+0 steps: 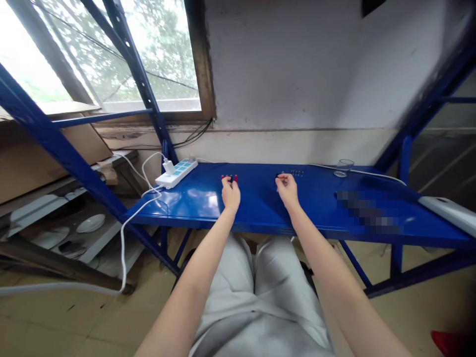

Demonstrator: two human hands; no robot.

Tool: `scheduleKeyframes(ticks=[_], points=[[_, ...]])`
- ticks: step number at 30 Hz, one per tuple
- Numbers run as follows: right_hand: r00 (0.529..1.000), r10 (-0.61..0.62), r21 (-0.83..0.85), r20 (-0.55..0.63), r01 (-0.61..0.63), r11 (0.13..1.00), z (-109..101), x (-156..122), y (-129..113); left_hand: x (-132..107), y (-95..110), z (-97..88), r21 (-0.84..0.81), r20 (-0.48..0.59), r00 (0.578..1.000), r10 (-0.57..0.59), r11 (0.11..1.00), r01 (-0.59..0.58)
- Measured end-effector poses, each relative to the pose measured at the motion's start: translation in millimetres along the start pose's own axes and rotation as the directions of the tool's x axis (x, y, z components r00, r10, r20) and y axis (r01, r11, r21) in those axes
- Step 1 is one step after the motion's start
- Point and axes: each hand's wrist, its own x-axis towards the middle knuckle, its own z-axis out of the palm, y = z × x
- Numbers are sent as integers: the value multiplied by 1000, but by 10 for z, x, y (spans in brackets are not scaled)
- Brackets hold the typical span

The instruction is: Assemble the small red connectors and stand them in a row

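Observation:
My left hand (231, 194) is at the middle of the blue table, its fingers closed around a small red and black piece (235, 178). Bits of red show on both sides of the fingertips, with black between them; its kind is too small to tell. To the right, my right hand (287, 189) pinches a tiny black piece (277, 176) between thumb and fingers, partly hidden by them. Just beyond that hand, several small metal pieces (297, 173), perhaps screws, are set out in rows on the tabletop.
The blue metal table (193, 210) has upright posts at both ends. A white power strip (177, 173) with a plugged-in cord lies at left. At right are a clear glass (343, 167), a blurred dark object (368, 210) and a white device (449, 212). A cable runs along the back.

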Motion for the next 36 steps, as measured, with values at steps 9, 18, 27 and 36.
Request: scheduleKeyframes(ticks=[9, 18, 27, 36], points=[[953, -116, -234, 279, 185, 954, 13, -153, -63, 27, 194, 66, 530, 264, 964, 24, 831, -166], [938, -72, -287, 339, 176, 942, 11, -154, -74, 188, 115, 129, 578, 308, 951, -25, 799, -166], [932, -104, -258, 347, 201, 945, 14, -151, -33, 283, 13, 169, 584, 343, 932, 118, 750, -310], [933, -111, -273, 343, 212, 938, 23, -158, -51, 126, 63, 244, -49, 333, 930, 157, 988, -149]])
